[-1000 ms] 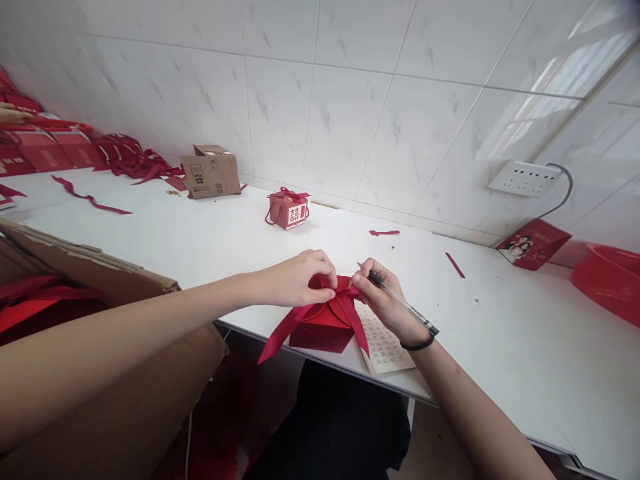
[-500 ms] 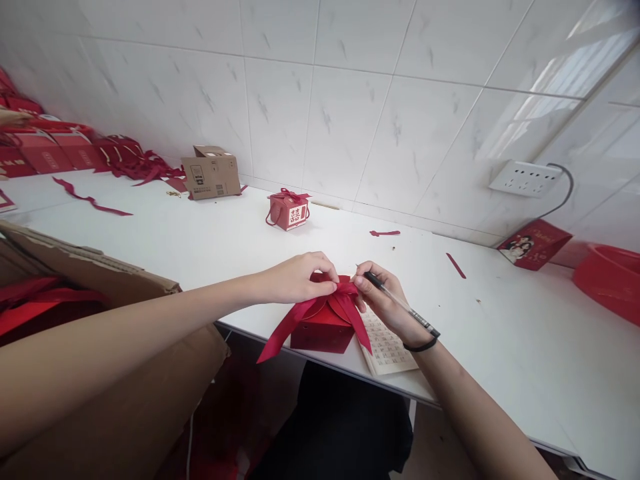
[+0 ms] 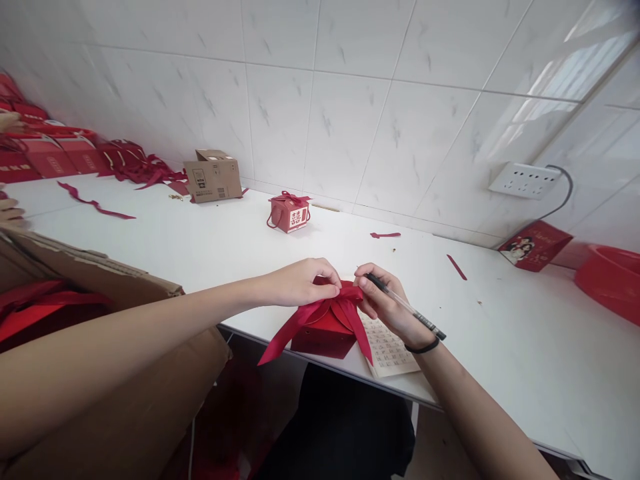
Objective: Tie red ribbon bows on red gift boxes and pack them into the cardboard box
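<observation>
A small red gift box point(image 3: 323, 341) stands at the table's front edge, its top tied with a red ribbon point(image 3: 285, 335). Two long ribbon tails hang down over the box's sides. Thumb and fingertips of my left hand point(image 3: 309, 281) pinch the ribbon at the bow on top. Across from it, my right hand point(image 3: 383, 301) has its fingertips closed at the bow's right loop. That same hand carries a black and clear pen point(image 3: 416, 315), lying slantwise across the palm towards the wrist. Partly beneath the right hand lies a paper booklet point(image 3: 393, 352) with rows of characters.
Behind stands a finished-looking red box point(image 3: 289, 213) with a bow. Further left are a cardboard carton point(image 3: 215, 180), tangled ribbon point(image 3: 150, 170) and stacked red boxes point(image 3: 45, 157). Another person's hand point(image 3: 10, 210) shows at left, above a big open carton point(image 3: 125, 393). A power strip point(image 3: 525, 181) is at right.
Both hands stay at the bow, with only slight finger shifts. Another person's hand has come into view at the left edge.
</observation>
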Action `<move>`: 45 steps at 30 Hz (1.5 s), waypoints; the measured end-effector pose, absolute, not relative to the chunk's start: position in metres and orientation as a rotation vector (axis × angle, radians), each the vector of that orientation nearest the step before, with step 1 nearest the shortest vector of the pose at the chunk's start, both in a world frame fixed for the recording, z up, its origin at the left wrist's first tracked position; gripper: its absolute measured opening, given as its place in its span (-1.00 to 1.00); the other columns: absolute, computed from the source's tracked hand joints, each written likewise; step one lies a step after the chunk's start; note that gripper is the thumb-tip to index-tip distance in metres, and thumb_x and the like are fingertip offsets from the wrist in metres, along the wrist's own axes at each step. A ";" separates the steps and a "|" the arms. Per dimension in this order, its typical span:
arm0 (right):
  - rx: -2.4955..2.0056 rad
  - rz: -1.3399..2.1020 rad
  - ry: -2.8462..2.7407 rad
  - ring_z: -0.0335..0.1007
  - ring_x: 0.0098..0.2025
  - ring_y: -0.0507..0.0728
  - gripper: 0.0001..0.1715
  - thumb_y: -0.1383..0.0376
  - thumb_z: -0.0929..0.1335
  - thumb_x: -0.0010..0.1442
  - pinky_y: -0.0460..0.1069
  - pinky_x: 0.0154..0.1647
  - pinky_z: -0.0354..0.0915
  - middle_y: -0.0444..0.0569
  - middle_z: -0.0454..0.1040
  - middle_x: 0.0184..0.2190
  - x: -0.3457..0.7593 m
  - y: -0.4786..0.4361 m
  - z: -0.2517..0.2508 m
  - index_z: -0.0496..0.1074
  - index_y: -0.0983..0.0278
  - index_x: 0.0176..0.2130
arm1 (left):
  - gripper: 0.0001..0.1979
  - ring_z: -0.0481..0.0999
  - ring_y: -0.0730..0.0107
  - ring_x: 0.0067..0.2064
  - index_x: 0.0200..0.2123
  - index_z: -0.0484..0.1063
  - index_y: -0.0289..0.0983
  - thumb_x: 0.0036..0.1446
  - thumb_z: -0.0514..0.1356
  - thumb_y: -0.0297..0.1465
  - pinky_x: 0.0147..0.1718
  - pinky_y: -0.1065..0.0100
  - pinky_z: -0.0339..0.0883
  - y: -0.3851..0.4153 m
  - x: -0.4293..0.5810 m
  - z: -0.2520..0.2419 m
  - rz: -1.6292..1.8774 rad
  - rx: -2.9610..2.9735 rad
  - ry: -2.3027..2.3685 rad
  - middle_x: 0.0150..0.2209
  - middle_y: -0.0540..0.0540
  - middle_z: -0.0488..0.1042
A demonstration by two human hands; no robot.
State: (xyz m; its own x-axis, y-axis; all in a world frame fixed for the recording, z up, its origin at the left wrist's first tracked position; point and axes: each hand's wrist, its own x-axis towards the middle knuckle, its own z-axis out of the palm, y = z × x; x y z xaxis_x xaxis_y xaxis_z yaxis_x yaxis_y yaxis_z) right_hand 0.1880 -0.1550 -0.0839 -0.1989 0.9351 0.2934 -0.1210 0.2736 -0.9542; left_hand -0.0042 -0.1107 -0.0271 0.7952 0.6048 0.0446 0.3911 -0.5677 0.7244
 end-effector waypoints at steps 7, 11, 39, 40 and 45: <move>-0.759 1.287 -1.382 -0.03 -0.79 -0.15 -0.70 0.13 0.41 0.07 -0.15 -0.77 -0.21 -0.25 0.29 -0.58 0.188 -0.160 -0.077 0.31 0.23 -0.27 | -0.83 0.40 0.38 -0.19 -0.40 0.39 -0.28 0.06 0.04 -0.36 -0.17 0.39 0.25 -0.111 -0.004 -0.029 0.339 2.234 0.690 -0.20 -0.05 0.39; -0.769 1.301 -1.368 -0.03 -0.78 -0.14 -0.70 0.16 0.42 0.04 -0.14 -0.77 -0.17 -0.25 0.31 -0.56 0.188 -0.161 -0.076 0.30 0.23 -0.29 | -0.84 0.38 0.39 -0.21 -0.39 0.37 -0.28 0.06 0.02 -0.39 -0.19 0.37 0.25 -0.110 -0.004 -0.028 0.333 2.259 0.701 -0.21 -0.06 0.38; -0.925 1.116 -1.477 0.06 -0.72 -0.12 -0.74 0.18 0.38 0.08 -0.17 -0.77 -0.05 -0.24 0.23 -0.56 0.188 -0.161 -0.077 0.31 0.26 -0.26 | -0.73 0.18 0.45 -0.52 -0.58 0.17 -0.26 0.09 -0.02 -0.26 -0.54 0.38 0.02 -0.097 -0.018 -0.019 0.463 2.186 1.116 -0.58 0.05 0.16; -0.918 1.126 -1.477 0.07 -0.72 -0.11 -0.75 0.18 0.38 0.08 -0.17 -0.76 -0.05 -0.24 0.22 -0.56 0.188 -0.161 -0.077 0.31 0.26 -0.27 | -0.70 0.15 0.46 -0.54 -0.60 0.14 -0.26 0.08 -0.01 -0.22 -0.56 0.37 -0.02 -0.097 -0.020 -0.018 0.410 2.185 1.163 -0.60 0.05 0.12; -0.934 1.157 -1.455 0.03 -0.75 -0.12 -0.78 0.20 0.36 0.09 -0.17 -0.75 -0.08 -0.29 0.13 -0.64 0.189 -0.161 -0.075 0.31 0.27 -0.30 | -0.84 0.29 0.42 -0.41 -0.43 0.27 -0.27 0.03 0.04 -0.29 -0.47 0.41 0.11 -0.097 -0.026 -0.017 0.188 2.126 0.902 -0.44 0.01 0.30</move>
State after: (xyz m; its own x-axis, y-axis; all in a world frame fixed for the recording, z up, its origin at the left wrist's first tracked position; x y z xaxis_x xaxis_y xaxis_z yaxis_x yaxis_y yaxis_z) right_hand 0.1893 -0.1614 -0.0754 -0.1880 0.9527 0.2386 -0.0180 0.2396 -0.9707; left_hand -0.0261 -0.0965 -0.0172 0.7348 0.6591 -0.1606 0.5398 -0.4247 0.7269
